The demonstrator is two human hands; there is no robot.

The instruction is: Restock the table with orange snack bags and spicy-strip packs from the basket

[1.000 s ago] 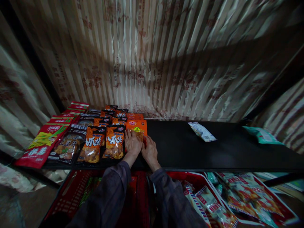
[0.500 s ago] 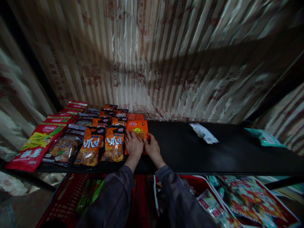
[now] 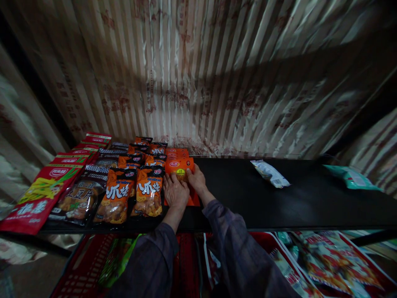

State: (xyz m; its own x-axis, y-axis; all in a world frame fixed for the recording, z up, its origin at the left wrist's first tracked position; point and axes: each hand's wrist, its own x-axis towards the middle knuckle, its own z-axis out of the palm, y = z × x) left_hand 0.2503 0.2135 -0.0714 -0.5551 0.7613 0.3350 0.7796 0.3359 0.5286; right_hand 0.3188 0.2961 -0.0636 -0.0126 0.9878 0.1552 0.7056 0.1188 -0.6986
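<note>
On the black shelf, an orange packet (image 3: 176, 164) lies at the front of an orange row. My left hand (image 3: 176, 191) rests on its lower left part, fingers spread and pointing forward. At the packet's right edge, my right hand (image 3: 197, 180) grips it with thumb and fingers. More orange packets (image 3: 177, 153) show behind it. Just left of my left hand lies an orange and black snack bag (image 3: 148, 192), with a similar bag (image 3: 116, 198) beside it. My palms hide the lower part of the packet.
Dark snack bags (image 3: 79, 198) and red bags (image 3: 46, 190) fill the shelf's left end. A white packet (image 3: 270, 174) and a green packet (image 3: 352, 178) lie on the right of the shelf (image 3: 229, 207). Below are red baskets (image 3: 89, 256) with bags. Striped sheeting (image 3: 198, 82) hangs behind.
My right hand has moved slightly forward and inward onto the packet's right edge. The packet's front face looks more bowed. The view has shifted slightly.
</note>
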